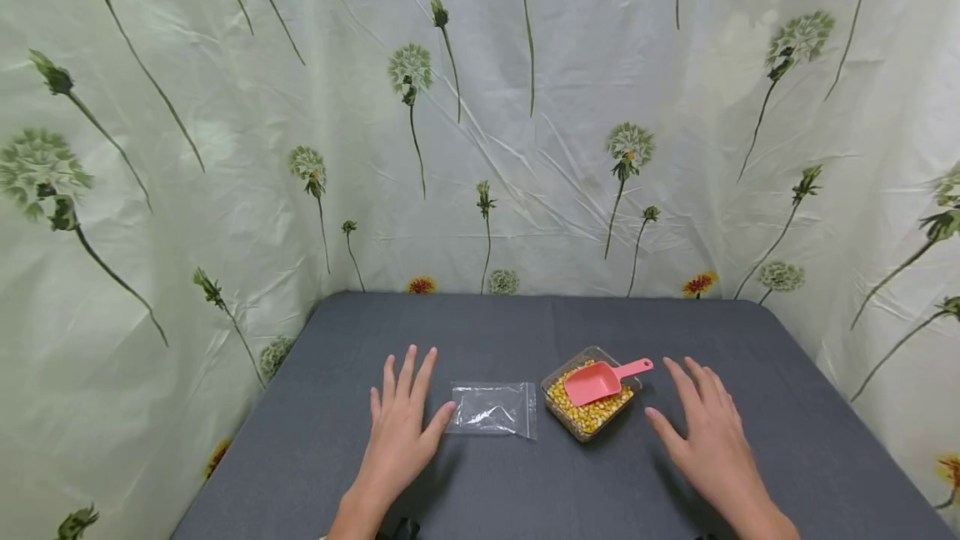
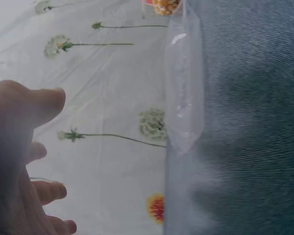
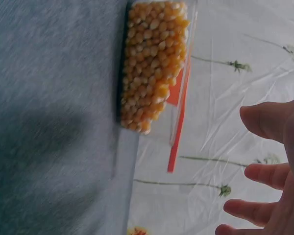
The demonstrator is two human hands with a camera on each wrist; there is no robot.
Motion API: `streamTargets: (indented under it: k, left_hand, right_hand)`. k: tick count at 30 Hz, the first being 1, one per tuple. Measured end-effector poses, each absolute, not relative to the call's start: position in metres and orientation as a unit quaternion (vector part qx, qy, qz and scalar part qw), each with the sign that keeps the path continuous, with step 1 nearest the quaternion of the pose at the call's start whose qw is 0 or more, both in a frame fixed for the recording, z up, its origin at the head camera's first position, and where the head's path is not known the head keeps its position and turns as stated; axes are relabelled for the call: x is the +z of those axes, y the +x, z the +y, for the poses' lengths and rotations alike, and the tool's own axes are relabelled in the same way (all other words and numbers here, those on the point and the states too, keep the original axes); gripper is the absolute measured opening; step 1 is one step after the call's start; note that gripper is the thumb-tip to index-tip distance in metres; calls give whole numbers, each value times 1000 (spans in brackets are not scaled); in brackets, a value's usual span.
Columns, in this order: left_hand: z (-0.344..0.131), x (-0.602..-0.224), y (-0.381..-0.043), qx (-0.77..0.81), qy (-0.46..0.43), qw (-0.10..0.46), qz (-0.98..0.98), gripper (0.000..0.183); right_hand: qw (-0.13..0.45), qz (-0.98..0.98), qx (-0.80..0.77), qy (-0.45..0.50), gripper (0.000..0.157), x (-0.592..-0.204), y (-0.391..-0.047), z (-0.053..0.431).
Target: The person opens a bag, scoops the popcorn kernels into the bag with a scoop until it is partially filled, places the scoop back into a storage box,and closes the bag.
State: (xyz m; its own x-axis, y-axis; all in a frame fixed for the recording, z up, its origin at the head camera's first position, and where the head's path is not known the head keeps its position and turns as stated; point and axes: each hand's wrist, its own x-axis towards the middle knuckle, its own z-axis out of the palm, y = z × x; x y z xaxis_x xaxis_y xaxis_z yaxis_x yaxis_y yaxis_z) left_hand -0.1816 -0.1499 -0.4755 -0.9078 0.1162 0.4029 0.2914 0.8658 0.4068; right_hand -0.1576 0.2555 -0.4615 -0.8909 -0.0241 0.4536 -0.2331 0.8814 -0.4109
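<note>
My left hand (image 1: 402, 433) hovers over the table with its fingers spread, its thumb tip overlapping the left edge of a clear zip bag (image 1: 491, 409) in the head view. That bag lies flat, its seal strip toward the right. Beside it, a clear plastic container (image 1: 584, 436) holds yellow corn kernels (image 3: 154, 58). On the kernels rests a pink scoop (image 1: 592, 383), its handle jutting over the rim toward the right. My right hand (image 1: 708, 440), fingers apart and holding nothing, is just right of the container. From the left wrist, the bag (image 2: 184, 88) appears edge-on.
A dark grey cloth covers the table (image 1: 450, 323), which has rounded far corners. Behind it and along the sides hangs a pale curtain (image 1: 360, 107) printed with dandelions and other flowers.
</note>
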Motion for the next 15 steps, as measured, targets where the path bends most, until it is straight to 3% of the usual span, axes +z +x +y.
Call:
streamTargets:
  k: [6, 15]
  left_hand:
    - [-147, -465, -182, -248, -142, 195, -938, 79]
    - [-136, -457, -187, -276, -185, 148, -931, 65]
  right_hand:
    - [250, -935, 236, 86, 80, -450, -160, 236]
    - [251, -924, 265, 112, 72, -439, -161, 193]
